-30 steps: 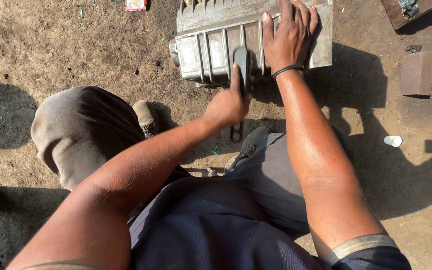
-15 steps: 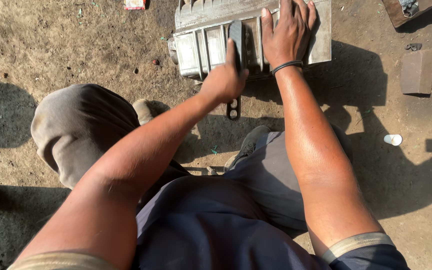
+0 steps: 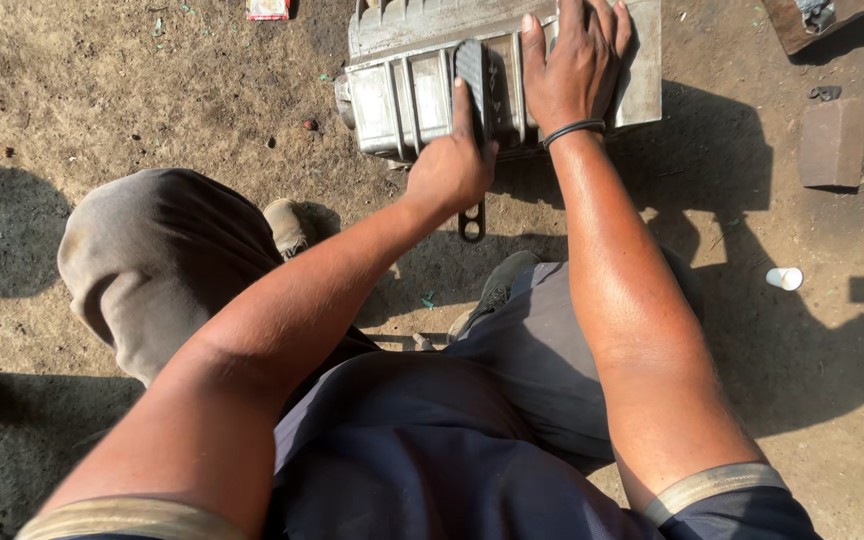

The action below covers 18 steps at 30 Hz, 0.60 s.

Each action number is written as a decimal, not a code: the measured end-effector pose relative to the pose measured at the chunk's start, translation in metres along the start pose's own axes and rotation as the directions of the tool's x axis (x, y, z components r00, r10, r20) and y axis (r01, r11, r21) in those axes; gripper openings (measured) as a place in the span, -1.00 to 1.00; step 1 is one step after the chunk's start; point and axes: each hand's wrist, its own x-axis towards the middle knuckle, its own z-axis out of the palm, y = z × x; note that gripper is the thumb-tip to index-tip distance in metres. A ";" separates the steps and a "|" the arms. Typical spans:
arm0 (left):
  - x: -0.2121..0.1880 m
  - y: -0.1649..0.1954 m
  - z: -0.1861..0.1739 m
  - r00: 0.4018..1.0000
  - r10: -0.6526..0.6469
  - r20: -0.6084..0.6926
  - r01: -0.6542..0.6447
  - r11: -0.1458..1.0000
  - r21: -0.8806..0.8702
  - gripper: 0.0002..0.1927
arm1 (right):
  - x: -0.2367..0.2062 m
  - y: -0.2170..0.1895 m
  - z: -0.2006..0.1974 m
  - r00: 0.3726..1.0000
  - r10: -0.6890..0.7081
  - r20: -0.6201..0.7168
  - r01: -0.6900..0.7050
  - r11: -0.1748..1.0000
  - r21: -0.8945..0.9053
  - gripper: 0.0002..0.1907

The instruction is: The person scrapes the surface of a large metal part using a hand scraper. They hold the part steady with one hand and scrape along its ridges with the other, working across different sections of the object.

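A ribbed grey metal casting [image 3: 402, 95] lies on the dirt in front of me. My left hand [image 3: 449, 172] is closed around a black brush-like tool [image 3: 472, 70]. The tool's head rests on the casting's ribs, and its ring-ended handle sticks out below my fist. My right hand [image 3: 574, 65] lies flat on the casting's top right part, fingers spread, a black band on the wrist. I am squatting, with my knees and both shoes below the casting.
A brown brick-shaped block [image 3: 832, 142] and a small white cap [image 3: 784, 278] lie on the dirt to the right. A dark slab [image 3: 812, 18] sits at the top right corner, and a small red-and-white packet [image 3: 267, 8] at the top edge.
My left hand has pushed the tool away from me, from the casting's near edge up onto its ribs. The right hand has stayed pressed on the casting.
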 end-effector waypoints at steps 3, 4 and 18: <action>-0.016 0.005 -0.002 0.994 -0.027 0.106 0.027 1.000 -0.001 0.03 | 0.001 0.000 0.000 0.996 -0.053 -0.069 0.054 0.998 0.013 -0.50; -0.025 0.006 -0.003 0.988 -0.031 0.149 0.030 1.000 0.007 0.04 | 0.001 0.000 0.001 0.996 -0.061 -0.068 0.062 0.998 0.013 -0.49; -0.019 0.004 -0.006 0.982 -0.052 0.181 0.053 0.999 -0.005 0.01 | 0.000 0.009 0.014 0.993 -0.076 -0.089 0.075 0.997 -0.020 -0.47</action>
